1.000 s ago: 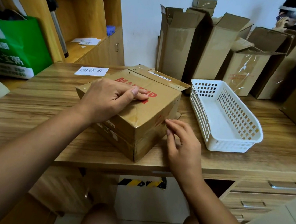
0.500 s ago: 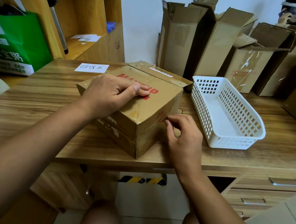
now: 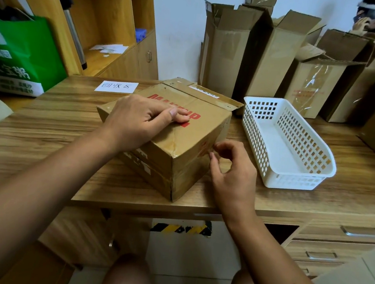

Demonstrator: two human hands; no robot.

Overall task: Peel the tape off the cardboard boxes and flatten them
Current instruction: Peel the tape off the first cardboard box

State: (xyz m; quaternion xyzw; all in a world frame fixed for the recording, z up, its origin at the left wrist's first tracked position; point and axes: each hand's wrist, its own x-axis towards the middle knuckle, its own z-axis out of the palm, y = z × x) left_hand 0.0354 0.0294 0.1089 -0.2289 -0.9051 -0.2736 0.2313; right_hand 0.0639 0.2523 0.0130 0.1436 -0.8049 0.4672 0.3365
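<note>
Head view: a brown taped cardboard box with red lettering (image 3: 182, 141) sits at frame centre on the wooden desk (image 3: 44, 131). The left hand (image 3: 138, 120) presses flat on its top, grip wide. The right hand (image 3: 232, 169) pinches at the box's right face, grip narrow; whether it holds tape, I cannot tell. A white perforated plastic basket (image 3: 295, 162) lies right of it.

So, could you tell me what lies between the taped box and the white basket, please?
Only the right hand, its fingertips at the cardboard box side, and bare desk before the white basket, as the head view shows.
</note>
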